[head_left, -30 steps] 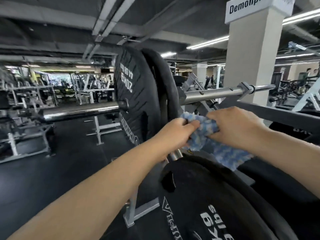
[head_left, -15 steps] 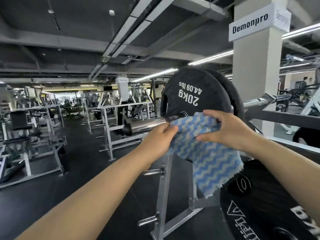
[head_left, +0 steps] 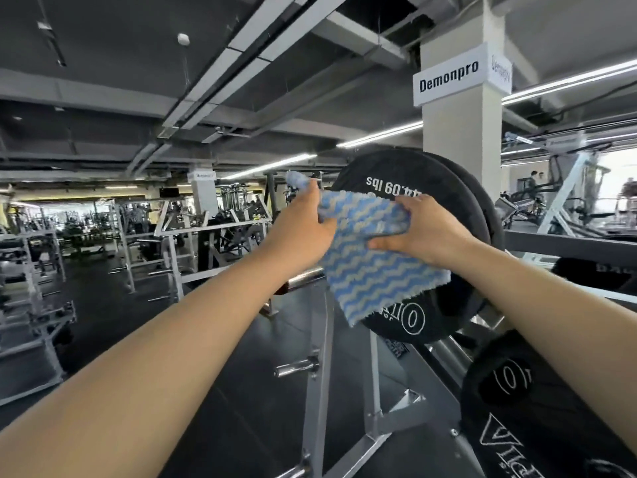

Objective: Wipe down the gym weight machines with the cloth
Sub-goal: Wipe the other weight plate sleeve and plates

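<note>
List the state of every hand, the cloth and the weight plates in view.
left hand: grips the cloth's upper left corner
right hand: pinches the cloth's right edge
cloth: spread open, held up in front of the plate
upper weight plate: upright on the bar
lower weight plate: stored on the rack

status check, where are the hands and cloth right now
Left hand and right hand both grip blue-and-white zigzag cloth. Cloth hangs spread before black round weight plate. Nothing in the way.
</note>
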{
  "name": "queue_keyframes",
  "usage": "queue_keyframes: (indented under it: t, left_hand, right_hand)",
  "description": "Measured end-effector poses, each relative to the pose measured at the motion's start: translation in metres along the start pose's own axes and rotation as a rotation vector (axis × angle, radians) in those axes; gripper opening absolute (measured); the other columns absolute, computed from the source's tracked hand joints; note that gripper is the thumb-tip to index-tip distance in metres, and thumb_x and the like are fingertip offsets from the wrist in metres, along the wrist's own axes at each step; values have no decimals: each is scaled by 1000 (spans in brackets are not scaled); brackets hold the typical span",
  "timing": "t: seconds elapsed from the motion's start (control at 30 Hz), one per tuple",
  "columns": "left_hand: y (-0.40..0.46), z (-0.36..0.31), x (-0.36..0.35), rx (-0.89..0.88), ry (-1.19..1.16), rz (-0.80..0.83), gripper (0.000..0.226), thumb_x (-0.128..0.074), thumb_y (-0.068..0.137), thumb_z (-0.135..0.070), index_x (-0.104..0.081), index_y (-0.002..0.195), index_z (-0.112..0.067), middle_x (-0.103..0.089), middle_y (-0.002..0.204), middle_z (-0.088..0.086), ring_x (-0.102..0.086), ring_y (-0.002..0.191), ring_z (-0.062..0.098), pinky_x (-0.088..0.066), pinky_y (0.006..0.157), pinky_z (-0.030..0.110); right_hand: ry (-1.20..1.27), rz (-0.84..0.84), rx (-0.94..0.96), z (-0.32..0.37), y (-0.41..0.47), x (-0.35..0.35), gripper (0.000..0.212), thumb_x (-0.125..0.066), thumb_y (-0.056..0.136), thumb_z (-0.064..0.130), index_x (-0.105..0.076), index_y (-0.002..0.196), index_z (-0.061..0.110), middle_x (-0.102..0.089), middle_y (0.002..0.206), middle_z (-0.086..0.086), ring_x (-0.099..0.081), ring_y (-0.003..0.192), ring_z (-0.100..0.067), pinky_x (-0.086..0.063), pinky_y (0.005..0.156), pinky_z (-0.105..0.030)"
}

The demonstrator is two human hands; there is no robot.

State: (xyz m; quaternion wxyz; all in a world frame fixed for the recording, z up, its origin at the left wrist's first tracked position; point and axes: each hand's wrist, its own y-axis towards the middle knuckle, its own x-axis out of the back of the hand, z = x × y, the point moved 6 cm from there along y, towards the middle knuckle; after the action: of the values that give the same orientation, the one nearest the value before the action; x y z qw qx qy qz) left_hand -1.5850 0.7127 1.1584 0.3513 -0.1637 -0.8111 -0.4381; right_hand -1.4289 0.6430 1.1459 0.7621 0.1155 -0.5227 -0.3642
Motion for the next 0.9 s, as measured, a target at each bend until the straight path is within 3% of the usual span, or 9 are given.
queue_keyframes:
  t: [0.03, 0.1, 0.2, 0.3, 0.43, 0.53, 0.63, 0.73, 0.9]
  left_hand:
    - [8, 1, 3, -47, 62, -33, 64, -39, 99, -25, -1, 150, -15, -27, 151, 4, -45, 124, 21, -38, 90, 26]
    - [30, 15, 4, -65, 184, -26, 65, -37, 99, -27, 2, 150, -14, -15, 156, 6, -33, 133, 24, -35, 100, 32]
    - [66, 58, -3, 76, 449, 143, 53, -38, 98, -33, -26, 144, -10, -50, 126, 12, -52, 96, 23, -41, 76, 31]
    - [87, 96, -18, 110, 656, 305, 45, -36, 99, -35, -43, 134, -9, -50, 131, 14, -52, 112, 29, -44, 91, 34]
    - [88, 110, -62, 31, 329, 599, 50, -28, 102, -36, -47, 132, -1, -48, 137, 15, -49, 116, 24, -35, 87, 27]
    - [90, 129, -92, 110, 44, 770, 51, -38, 98, -43, -46, 134, -8, -47, 138, 5, -45, 122, 20, -33, 97, 29]
    - [101, 139, -111, 180, -317, 880, 38, -49, 94, -43, -62, 113, -12, -65, 111, 3, -61, 103, 17, -44, 89, 27]
    - [109, 142, -131, 243, -605, 938, 30, -52, 93, -30, -64, 74, -10, -67, 58, 0, -63, 49, 9, -48, 52, 14]
    - [127, 132, -169, 201, -803, 962, 34, -47, 95, -19, -54, 63, -10, -56, 41, -1, -51, 30, 6, -39, 36, 12]
  right_hand:
    - [-87, -39, -5, 4, 9, 0, 95, -73, 63, 62, -37, 139, 17, -41, 134, -2, -51, 117, -23, -44, 88, -34]
    - [-234, -60, -14, 12, 31, -8, 97, -69, 67, 65, -30, 141, 17, -34, 136, -3, -48, 120, -25, -43, 83, -36]
    - [-376, 85, -61, 9, 61, -44, 101, -68, 69, 63, -20, 145, 17, -23, 143, -9, -41, 126, -32, -42, 93, -40]
    - [-363, 320, -106, -8, 72, -102, 95, -66, 79, 52, -11, 149, 18, -14, 149, -15, -41, 125, -36, -43, 98, -40]
    - [197, 272, -247, -23, 69, -150, 52, -50, 91, 23, -39, 135, -1, -35, 138, -18, -56, 107, -32, -51, 89, -46]
    - [556, 165, -446, -28, 63, -169, 25, -45, 92, 25, -55, 107, 9, -56, 103, -9, -56, 92, -20, -50, 87, -41]
    - [865, 97, -604, -15, 74, -178, 19, -47, 96, 25, -59, 92, 11, -53, 78, -3, -51, 72, -14, -48, 69, -29]
    - [886, 3, -705, -14, 92, -180, 19, -49, 95, 15, -54, 77, 9, -53, 72, -9, -52, 68, -22, -44, 67, -32]
    - [680, -154, -842, -29, 111, -175, 24, -47, 87, -2, -44, 66, 9, -44, 64, -11, -45, 55, -22, -36, 53, -27]
